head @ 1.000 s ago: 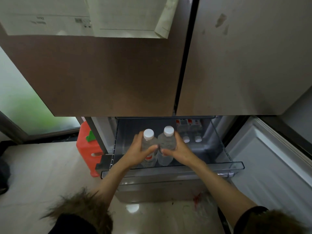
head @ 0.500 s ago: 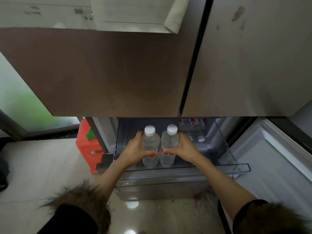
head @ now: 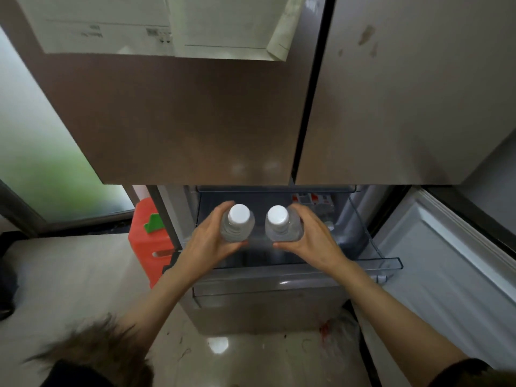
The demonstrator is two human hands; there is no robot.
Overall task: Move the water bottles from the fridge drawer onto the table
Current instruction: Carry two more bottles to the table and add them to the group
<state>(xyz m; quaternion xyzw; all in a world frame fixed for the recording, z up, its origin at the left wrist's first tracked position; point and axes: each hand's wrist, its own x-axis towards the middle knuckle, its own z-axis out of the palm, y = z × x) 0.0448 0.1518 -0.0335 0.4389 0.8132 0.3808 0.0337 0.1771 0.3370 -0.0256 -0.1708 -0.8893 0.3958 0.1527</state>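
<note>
Both bottles are now raised above the fridge drawer; the left bottle is gripped by the left hand, the right bottle by the right hand.

I see a frosted window at left, glossy pale floor below, red stool beside it.

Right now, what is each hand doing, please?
Left hand: grips the left water bottle.
Right hand: grips the right water bottle.
</note>
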